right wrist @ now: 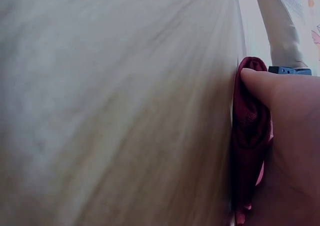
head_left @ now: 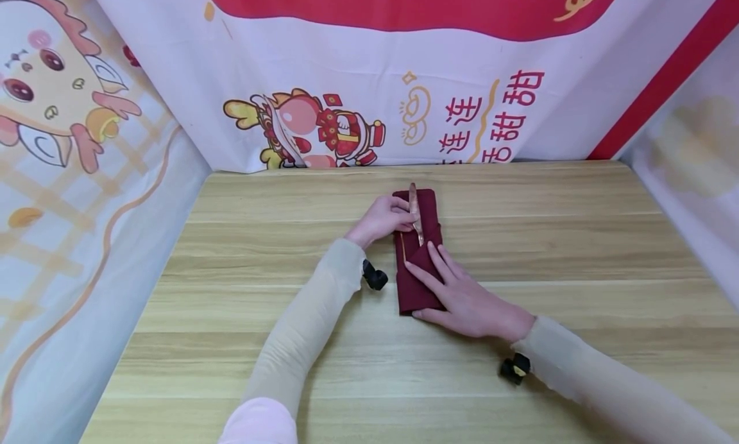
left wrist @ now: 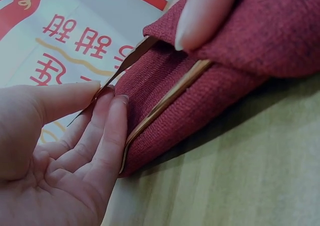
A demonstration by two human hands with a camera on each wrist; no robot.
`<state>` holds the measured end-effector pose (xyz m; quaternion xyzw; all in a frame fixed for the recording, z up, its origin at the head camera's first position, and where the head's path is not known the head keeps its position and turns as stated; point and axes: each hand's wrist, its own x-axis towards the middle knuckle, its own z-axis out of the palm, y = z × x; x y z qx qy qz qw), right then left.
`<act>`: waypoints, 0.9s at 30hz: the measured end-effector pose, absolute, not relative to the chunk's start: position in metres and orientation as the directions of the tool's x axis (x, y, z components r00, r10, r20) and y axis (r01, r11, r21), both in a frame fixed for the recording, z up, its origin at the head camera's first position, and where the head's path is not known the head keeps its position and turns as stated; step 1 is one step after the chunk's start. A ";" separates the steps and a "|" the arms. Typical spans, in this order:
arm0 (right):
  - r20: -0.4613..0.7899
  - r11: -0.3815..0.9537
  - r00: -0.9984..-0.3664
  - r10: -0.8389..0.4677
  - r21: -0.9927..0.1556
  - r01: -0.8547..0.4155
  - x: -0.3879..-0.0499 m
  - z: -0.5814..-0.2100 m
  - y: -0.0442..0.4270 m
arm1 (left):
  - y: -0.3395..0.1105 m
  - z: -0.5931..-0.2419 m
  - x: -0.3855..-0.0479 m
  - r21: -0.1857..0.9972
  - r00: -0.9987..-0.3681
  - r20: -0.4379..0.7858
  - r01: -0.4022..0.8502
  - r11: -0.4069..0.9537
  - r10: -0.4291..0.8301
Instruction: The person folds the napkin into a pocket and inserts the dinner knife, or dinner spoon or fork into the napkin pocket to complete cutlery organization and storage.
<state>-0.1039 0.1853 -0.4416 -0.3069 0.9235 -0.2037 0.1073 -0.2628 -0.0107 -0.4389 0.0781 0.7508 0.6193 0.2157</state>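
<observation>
A dark red cloth napkin (head_left: 412,293), folded into a long narrow packet, lies on the table in the head view. My left hand (head_left: 385,218) is at its far end, pinching a thin, flat, brown utensil (left wrist: 131,59) between thumb and fingers. One end of this utensil runs under a fold of the cloth, so its exact kind is hidden. A second slim brown utensil (left wrist: 167,98) lies along the cloth, also partly covered. With fingers spread, my right hand (head_left: 467,303) presses on the near part of the napkin. Its thumb (right wrist: 257,83) rests at the layered cloth end.
The wood-grain table (head_left: 231,290) extends around the napkin. Behind it hangs a white and red printed cloth (head_left: 358,52), and another patterned cloth (head_left: 75,206) borders the left side. A small black device (head_left: 375,276) sits at the left wrist, another black device (head_left: 515,368) at the right.
</observation>
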 end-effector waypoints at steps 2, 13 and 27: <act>-0.068 0.725 -0.785 -0.615 -0.441 -0.529 -0.105 -0.442 0.185 | -0.011 -0.438 -0.262 0.962 -0.892 -0.227 -0.143 0.231 0.391; -0.042 0.730 -0.784 -0.619 -0.400 -0.554 -0.106 -0.442 0.185 | -0.011 -0.435 -0.257 0.960 -0.887 -0.223 -0.128 0.249 0.404; 0.003 0.711 -0.760 -0.649 -0.351 -0.609 -0.100 -0.444 0.183 | -0.011 -0.436 -0.255 0.962 -0.885 -0.225 -0.134 0.240 0.409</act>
